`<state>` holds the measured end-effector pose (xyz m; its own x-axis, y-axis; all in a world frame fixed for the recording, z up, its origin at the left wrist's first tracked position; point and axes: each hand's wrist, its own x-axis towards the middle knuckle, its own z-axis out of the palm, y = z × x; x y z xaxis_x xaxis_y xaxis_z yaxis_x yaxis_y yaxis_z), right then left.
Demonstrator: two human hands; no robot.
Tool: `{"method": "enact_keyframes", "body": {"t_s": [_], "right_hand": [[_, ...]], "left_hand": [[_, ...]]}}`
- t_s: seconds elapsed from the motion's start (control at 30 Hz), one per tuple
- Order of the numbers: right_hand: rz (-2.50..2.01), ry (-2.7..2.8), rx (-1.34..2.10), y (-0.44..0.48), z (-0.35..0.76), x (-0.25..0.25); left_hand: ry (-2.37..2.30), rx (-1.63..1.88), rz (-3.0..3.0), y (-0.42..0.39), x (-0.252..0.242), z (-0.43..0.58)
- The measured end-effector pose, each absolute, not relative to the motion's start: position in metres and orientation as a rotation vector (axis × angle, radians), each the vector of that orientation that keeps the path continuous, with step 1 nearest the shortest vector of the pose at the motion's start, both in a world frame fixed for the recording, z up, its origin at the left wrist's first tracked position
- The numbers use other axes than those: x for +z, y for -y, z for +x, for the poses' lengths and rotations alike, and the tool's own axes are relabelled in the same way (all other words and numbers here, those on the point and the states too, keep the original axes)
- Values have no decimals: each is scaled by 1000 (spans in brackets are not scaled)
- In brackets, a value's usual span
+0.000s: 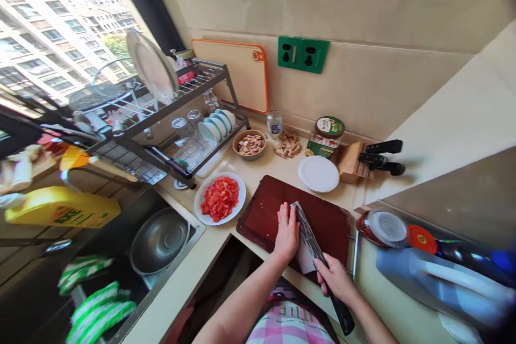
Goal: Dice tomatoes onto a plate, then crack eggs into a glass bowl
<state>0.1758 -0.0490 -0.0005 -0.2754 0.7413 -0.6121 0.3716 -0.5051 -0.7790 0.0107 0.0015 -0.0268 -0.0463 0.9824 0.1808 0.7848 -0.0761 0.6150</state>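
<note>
1. I'm seeing the right hand clamping tightly around the black handle of a kitchen knife, with the blade angling up across the board.
2. I'm picking up the left hand lying open and flat, fingers spread, just beside the blade. From here, I can't tell whether it's touching the steel.
3. I'm reading the two hands as apart, with the knife passing between them.
4. I'm spotting a white piece of something showing beneath the blade, on a dark red cutting board. It's too hidden for me to name.
5. Just left of the board, I'm getting a white plate holding chopped tomato.
6. Panning along the back of the counter, I'm finding a brown bowl of pale chopped pieces, loose ginger, a small white dish and a wooden knife block with black handles sticking out.
7. Off to the left, a steel pot is sitting in the sink
</note>
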Motion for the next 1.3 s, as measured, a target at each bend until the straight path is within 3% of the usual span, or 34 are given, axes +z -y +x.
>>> {"method": "enact_keyframes", "body": {"t_s": [0.23,0.47,0.7,0.97,1.13,1.3], "right_hand": [[-1612,1234,1960,44,124,25],[-1379,1183,2098,12,9,67],[-1527,1175,1982,8,-40,65],[-1626,956,1955,25,-32,66],[-1587,771,2005,39,-23,67],[-1496,583,2095,41,-1,69]], "left_hand": [[-1913,883,1905,-13,-7,-22],[-2081,975,2011,-34,38,-156],[-2035,760,2234,-39,9,-272],[-1792,659,2453,-29,18,-274],[-1696,1084,1848,-38,34,-278],[-1511,1744,643,-42,59,-298]]}}
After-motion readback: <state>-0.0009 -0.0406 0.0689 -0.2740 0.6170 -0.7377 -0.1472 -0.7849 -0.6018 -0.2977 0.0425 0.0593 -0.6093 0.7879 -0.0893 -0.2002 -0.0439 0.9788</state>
